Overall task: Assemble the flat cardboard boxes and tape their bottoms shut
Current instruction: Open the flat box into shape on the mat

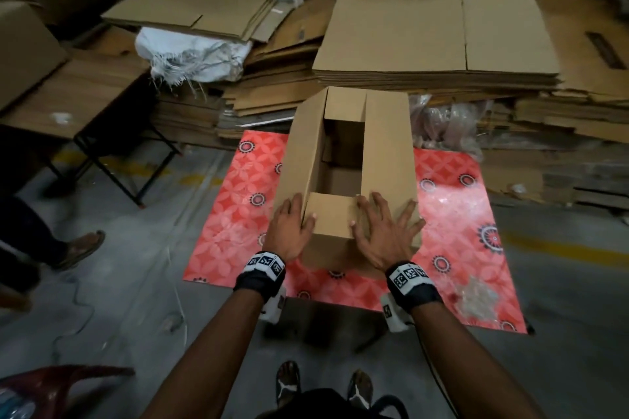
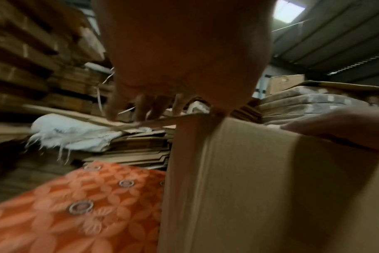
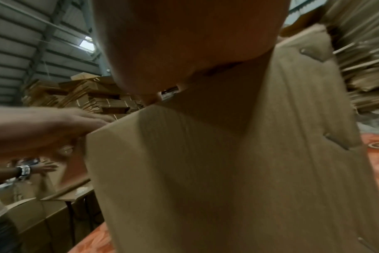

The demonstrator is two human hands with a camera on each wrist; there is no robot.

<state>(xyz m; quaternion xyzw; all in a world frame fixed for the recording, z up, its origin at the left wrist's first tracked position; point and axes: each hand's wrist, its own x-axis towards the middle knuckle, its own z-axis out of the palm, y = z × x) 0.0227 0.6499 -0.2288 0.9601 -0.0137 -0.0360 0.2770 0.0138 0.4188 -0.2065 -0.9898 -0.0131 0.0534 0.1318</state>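
A plain brown corrugated cardboard box (image 1: 347, 173) stands opened-out on a red flower-patterned mat (image 1: 452, 214) spread on the grey floor, its upturned end facing the head camera with the flaps partly folded in. The near short flap (image 1: 332, 214) already lies flat, the far short flap is bent inward, the long right flap (image 1: 388, 153) lies nearly level and the long left flap (image 1: 299, 153) slopes down outward. The left hand (image 1: 291, 228) rests at the near left corner, fingers fairly straight along the left flap with the thumb on the near flap; it presses rather than grips. The right hand (image 1: 381, 231) lies spread flat, fingers splayed across the near end of the right flap, thumb touching the near flap. Empty board like this should be light and fairly stiff across its panels but weak at the scored creases, so it will likely slide on the glossy mat and rack out of square if pushed from one side. Flat palms on the long flaps near the centre seam seem the best hold. Stacks of flattened cardboard sheets (image 1: 435, 41) lie beyond, far and right.
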